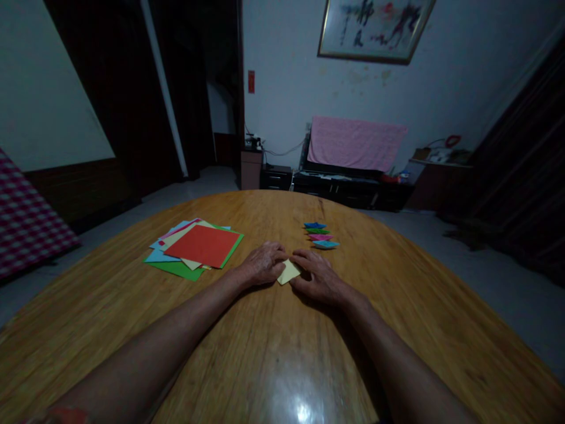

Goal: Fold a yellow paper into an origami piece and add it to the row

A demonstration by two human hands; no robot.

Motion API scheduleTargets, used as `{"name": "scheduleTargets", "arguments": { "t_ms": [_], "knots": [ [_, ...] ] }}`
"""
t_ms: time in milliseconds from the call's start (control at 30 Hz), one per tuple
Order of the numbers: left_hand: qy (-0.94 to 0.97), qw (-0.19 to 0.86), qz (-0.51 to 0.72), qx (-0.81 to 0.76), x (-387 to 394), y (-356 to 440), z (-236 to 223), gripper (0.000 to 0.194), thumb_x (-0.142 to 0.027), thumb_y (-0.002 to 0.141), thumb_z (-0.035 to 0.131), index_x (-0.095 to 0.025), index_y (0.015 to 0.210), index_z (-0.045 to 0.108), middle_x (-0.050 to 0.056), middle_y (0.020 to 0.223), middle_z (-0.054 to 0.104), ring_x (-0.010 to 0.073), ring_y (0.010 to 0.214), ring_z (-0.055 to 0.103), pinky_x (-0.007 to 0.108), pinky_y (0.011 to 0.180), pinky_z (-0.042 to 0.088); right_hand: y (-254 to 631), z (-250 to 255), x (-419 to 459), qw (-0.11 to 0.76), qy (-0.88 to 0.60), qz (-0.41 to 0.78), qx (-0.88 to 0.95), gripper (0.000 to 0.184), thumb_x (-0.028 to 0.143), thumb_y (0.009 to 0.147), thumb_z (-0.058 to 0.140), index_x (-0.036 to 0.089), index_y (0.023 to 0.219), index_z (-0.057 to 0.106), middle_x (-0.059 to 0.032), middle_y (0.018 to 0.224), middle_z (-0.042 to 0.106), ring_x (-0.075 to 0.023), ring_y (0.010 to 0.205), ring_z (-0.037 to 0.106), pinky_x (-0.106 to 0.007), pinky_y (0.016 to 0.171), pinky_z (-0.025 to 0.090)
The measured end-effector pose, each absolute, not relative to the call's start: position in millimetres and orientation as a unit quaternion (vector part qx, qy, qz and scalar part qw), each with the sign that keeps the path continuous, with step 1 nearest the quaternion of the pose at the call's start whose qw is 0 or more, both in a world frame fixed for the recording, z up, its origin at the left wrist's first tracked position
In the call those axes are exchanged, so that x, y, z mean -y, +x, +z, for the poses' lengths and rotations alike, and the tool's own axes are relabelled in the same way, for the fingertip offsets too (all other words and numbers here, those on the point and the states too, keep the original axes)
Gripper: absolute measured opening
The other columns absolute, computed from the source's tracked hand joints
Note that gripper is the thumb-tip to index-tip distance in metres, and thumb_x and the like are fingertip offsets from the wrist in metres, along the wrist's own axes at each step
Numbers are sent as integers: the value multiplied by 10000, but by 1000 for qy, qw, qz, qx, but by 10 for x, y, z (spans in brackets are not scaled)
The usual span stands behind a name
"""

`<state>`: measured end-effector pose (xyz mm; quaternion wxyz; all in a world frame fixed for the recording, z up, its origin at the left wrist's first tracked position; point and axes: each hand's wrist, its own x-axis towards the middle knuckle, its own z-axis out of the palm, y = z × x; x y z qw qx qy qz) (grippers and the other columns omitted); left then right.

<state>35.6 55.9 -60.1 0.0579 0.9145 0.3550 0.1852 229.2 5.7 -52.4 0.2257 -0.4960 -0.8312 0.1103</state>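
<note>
Where our hands meet: a small folded piece of pale yellow paper (289, 272) lies on the oval wooden table (88, 318), just below the middle of the frame

Left hand (263, 264): fingers curl downward, with their tips at the paper's left end

Right hand (316, 278): fingers and thumb cup the paper's right end from above and below, so the hands are drawn together, not spread flat; we cannot tell whether they pinch it or only press it

Handling: we judge the paper light and thin, stiffer along its folds but quick to crease or slide on the glossy wood, so its edges and corners look like the best places to take hold

Loose sheets: a stack of coloured paper (194, 247) sits left of our hands, with a red sheet (203, 245) on top and a green sheet (174, 270) beneath

Folded pieces: four small boat-like paper shapes (320, 234) lie in a short column beyond our right hand, in blue, green, pink and pale blue

Room: at upper right, a pink towel (356, 143) hangs over a low black cabinet (335, 188), below a framed ink painting (375, 29)
</note>
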Motion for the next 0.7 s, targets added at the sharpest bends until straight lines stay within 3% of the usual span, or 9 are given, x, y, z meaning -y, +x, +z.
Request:
{"name": "scheduleTargets", "arguments": {
  "t_ms": [167, 433, 700],
  "knots": [
    [914, 47, 183, -360, -532, 367, -581, 325, -201, 817, 453, -209, 1059, 670, 55, 1021, 598, 190, 929, 525, 321, 849, 431, 2281, -535, -40, 221, -489, 79, 840, 539, 275, 749, 591, 261, 1286, 543, -87, 1288, 532, -269, 1168, 480, -456, 998, 352],
    [918, 20, 171, -358, -513, 386, -557, 253, -209, 822, 444, -172, 888, 685, 68, 998, 608, 195, 885, 539, 324, 822, 443, 2321, -450, -19, 223, -436, 62, 870, 356, 283, 763, 602, 202, 1105, 659, -114, 1216, 593, -259, 1112, 548, -402, 947, 435],
    [916, 34, 172, -359, -515, 385, -554, 254, -201, 811, 446, -173, 898, 683, 66, 1021, 604, 196, 909, 539, 330, 846, 439, 2410, -456, 15, 222, -464, 77, 854, 335, 281, 765, 605, 202, 1082, 681, -128, 1238, 595, -275, 1146, 550, -442, 974, 426]
  ]
}}
